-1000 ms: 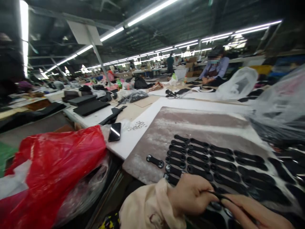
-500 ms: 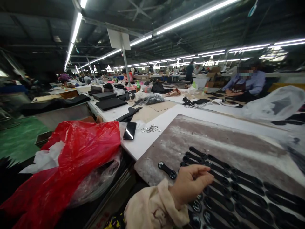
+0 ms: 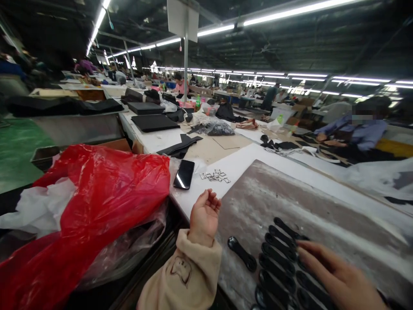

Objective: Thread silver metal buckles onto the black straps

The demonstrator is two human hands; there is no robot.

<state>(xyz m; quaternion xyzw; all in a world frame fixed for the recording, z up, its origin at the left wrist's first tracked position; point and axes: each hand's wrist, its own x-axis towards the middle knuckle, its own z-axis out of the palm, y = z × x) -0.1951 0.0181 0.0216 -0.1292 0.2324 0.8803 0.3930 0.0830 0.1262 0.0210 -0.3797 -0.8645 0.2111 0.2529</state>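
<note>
My left hand (image 3: pixel 205 215) is raised palm up over the table's near edge, fingers loosely curled and apart, nothing in it. Just beyond it lies a small pile of metal rectangular rings (image 3: pixel 216 175). My right hand (image 3: pixel 338 275) reaches in from the lower right, thumb and fingertips pressed together at the far end of a short black strap (image 3: pixel 285 226). Its fingers partly cover the ends of neighbouring straps. Several such straps with rounded ends lie in rows on a grey-brown board (image 3: pixel 274 185). One separate strap (image 3: pixel 241 254) lies left of the rows.
A black phone (image 3: pixel 183 174) rests beside the rings. Red plastic bag (image 3: pixel 112 185) and white crumpled material fill the left foreground. Black flat pieces (image 3: pixel 155 122) are stacked farther back on the white table (image 3: pixel 248 157). A co-worker (image 3: pixel 361 125) sits across at right.
My left hand has moved left and away from the strap rows, turning palm up near the rings. My right hand has come into view at the straps. The camera view has shifted.
</note>
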